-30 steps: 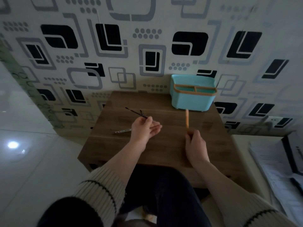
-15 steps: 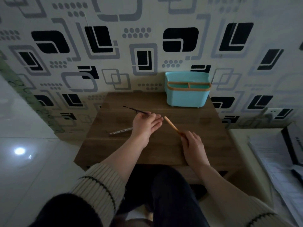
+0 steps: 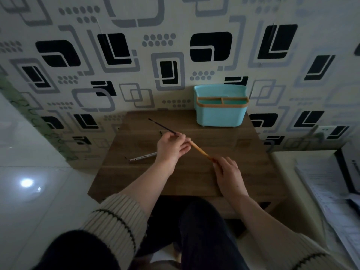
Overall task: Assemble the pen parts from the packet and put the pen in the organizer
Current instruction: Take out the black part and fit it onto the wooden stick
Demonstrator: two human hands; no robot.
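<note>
Two hands at work: both are meeting over the middle of the table [image 3: 194, 182], in front of the organizer [image 3: 221, 114].
Table: it is carrying the organizer at its far right edge, against the wall.
Organizer: it is standing upright, well apart from both hands, and nothing is showing above its rim.
Left hand [image 3: 171, 147]: its fingers are curling round the thin dark refill [image 3: 161, 125], in front and to the left of the organizer.
Right hand [image 3: 228, 172]: its fingertips are pinching the near end of the orange barrel [image 3: 200, 151], in front of the organizer.
Change: a second ago the barrel was standing upright and apart from the left hand; now it is lying slanted with its far end at the left fingers, so the refill is probably being fed in.
Barrel axis: it is running from near right to far left, pointing left of the organizer.
Refill axis: it is roughly continuing that line, its free end pointing far left.
Silver part [image 3: 142, 157]: it is lying on the table left of the left hand, untouched.
</note>
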